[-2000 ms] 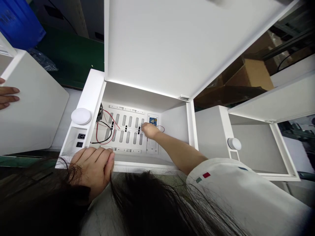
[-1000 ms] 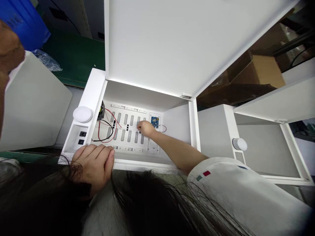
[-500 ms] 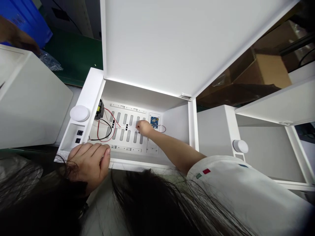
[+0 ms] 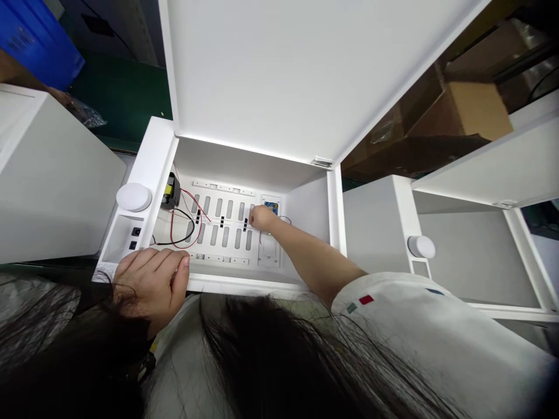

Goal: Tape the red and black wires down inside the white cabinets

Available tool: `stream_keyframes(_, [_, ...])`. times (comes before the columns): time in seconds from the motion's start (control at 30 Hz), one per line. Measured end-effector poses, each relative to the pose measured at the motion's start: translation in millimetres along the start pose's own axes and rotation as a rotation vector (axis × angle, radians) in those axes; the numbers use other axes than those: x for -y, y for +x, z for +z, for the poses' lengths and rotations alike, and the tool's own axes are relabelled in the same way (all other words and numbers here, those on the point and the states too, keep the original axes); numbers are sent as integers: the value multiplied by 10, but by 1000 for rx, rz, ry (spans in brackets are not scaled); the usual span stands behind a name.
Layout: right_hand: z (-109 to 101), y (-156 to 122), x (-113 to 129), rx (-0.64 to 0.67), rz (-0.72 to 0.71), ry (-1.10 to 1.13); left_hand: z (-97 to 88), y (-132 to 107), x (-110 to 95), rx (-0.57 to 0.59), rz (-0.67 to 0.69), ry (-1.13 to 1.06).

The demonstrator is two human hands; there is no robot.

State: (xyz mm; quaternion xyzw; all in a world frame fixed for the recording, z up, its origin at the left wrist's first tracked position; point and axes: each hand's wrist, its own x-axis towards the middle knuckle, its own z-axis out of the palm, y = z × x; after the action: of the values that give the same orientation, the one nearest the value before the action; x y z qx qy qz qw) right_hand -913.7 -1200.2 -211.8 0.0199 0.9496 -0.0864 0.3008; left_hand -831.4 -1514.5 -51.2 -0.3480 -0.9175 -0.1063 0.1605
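Note:
An open white box [image 4: 336, 209] is in front of me, its lid [image 4: 257, 70] tilted up. My left hand [image 4: 152, 285] is closed over the front left corner of its rim, below two black sockets. Inside the box is my right hand [image 4: 262, 218], its fingers closed; what they hold, if anything, is hidden. The hand partly covers a blue circuit board [image 4: 272, 205]. Just left of it are black strips [image 4: 245, 224] on the slotted floor. Red and black wires [image 4: 191, 230] curl at the left, beside a black and yellow component [image 4: 170, 191].
A second white box [image 4: 378, 227] with a round knob [image 4: 421, 247] stands at right, a white casing [image 4: 56, 180] at left. Cardboard boxes [image 4: 478, 110] lie behind on the right. At upper left are a blue bin [image 4: 39, 41] and another person's arm [image 4: 15, 68].
My right hand has moved right inside the box, off the third black strip and towards the circuit board. My left hand stays on the rim. The view has shifted slightly.

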Motion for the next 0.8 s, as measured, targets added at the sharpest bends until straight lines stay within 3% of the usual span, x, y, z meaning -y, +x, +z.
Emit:
stream_keyframes(0.37, [-35,-56,104,4,-49,-51,-7,4,-11,9,-23,-8])
stream_keyframes(0.53, [21,-8,175,-92,-119,64,-2,4,-6,17,-16,4])
stream_keyframes(0.8, [150,73,126,-114,-107,144,-12,5,-10,17,-20,2])
